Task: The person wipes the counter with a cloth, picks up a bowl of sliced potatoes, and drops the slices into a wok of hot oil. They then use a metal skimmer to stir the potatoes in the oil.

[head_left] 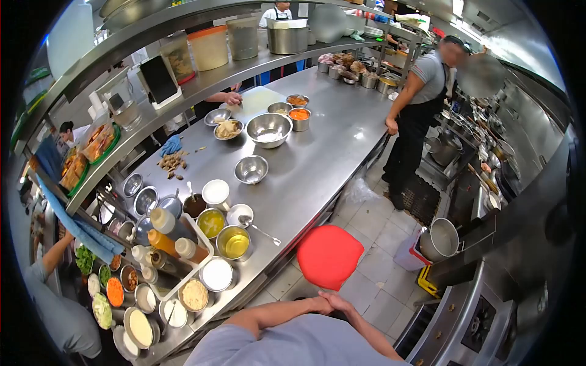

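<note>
My left hand (317, 304) and my right hand (334, 300) are closed and pressed together in front of my body, at the lower centre. No object shows between them. Just beyond them is a smooth red rounded object (329, 257). To their left, the steel table (305, 171) carries a bowl of yellow liquid (234, 243), a ladle (259, 230) and a container of white contents (217, 274). Two empty steel bowls (269, 130) (251, 169) stand farther up the table.
A co-worker in a dark apron (421, 104) stands by the table's far right. Another person's hand (232, 97) is near a cutting board (259, 100). Squeeze bottles (162, 219) fill a rack at left. A stove (479, 323) is at lower right; tiled floor (366, 268) lies between.
</note>
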Motion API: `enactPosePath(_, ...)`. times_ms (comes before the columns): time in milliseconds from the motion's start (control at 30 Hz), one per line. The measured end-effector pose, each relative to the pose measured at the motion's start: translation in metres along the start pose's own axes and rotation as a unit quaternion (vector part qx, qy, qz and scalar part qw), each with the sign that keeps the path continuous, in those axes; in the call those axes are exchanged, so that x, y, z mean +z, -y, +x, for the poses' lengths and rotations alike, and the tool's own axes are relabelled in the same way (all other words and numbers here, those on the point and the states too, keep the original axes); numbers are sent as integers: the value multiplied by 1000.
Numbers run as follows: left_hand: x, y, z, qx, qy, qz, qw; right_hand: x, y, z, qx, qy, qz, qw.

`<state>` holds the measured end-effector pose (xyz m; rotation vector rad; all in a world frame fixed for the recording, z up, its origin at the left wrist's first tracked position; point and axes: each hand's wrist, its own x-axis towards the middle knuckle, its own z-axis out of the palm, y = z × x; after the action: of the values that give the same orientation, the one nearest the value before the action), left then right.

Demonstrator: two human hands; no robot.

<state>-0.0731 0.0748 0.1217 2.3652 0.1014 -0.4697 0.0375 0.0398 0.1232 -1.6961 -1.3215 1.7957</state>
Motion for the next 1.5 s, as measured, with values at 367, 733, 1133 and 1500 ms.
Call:
enactPosePath(367,48,37,5,-6,-175,-10,984,-1,-14,40,17,53,-29,998)
enactPosePath(733,14,6,7,-42,-199,-71,977,-22,-19,38,33,73,-41,996)
enactPosePath(1133,-9,-17,68,-41,-272,-97,957,-87,-11,3,10,93,-6,996)
enactPosePath(1500,-9,-40,114,-89,-179,-51,979,-116,-57,-15,33,100,67,992)
